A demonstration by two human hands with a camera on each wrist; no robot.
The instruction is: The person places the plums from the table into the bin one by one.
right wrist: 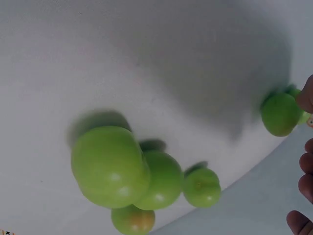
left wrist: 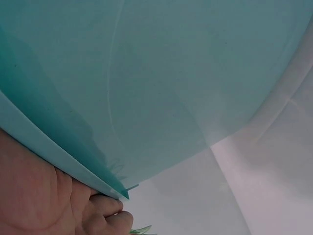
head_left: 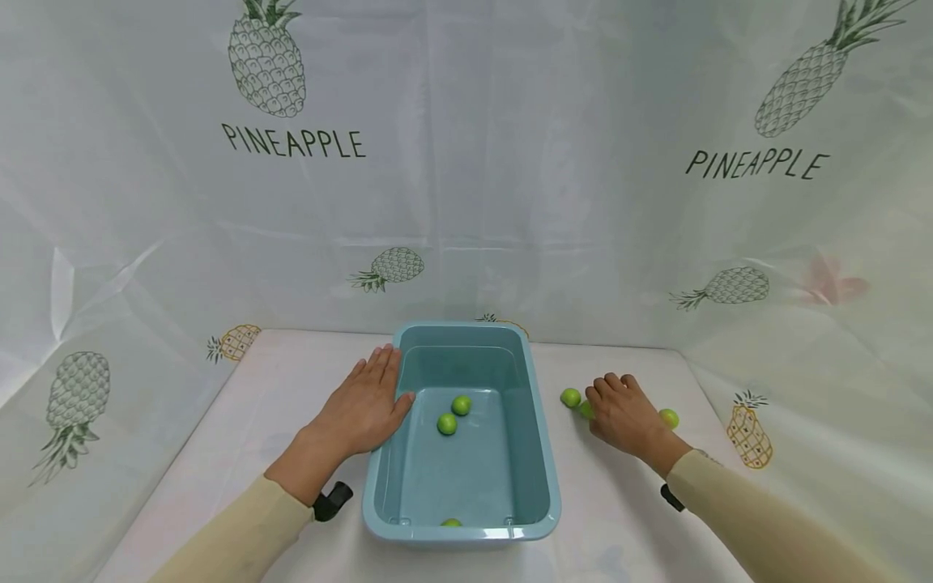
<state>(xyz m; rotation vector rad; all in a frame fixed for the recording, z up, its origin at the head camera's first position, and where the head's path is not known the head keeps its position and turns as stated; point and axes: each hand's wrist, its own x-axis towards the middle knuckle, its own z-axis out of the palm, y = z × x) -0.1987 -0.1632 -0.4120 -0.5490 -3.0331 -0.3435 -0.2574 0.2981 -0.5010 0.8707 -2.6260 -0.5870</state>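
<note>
A blue-green plastic basin holds several small round green fruits, among them one fruit near its middle. My left hand rests along the basin's left rim with straight fingers. In the left wrist view its palm lies close under the rim. To the right of the basin, my right hand is low over the table, fingers bent and apart. Its fingertips are beside a green fruit, with another partly hidden behind it. One fruit lies just left of that hand.
Several more green fruits lie in a cluster in the right wrist view; one fruit shows right of the right hand in the head view. A pineapple-printed sheet hangs behind the pale table. Dark wrist straps sit below the sleeves.
</note>
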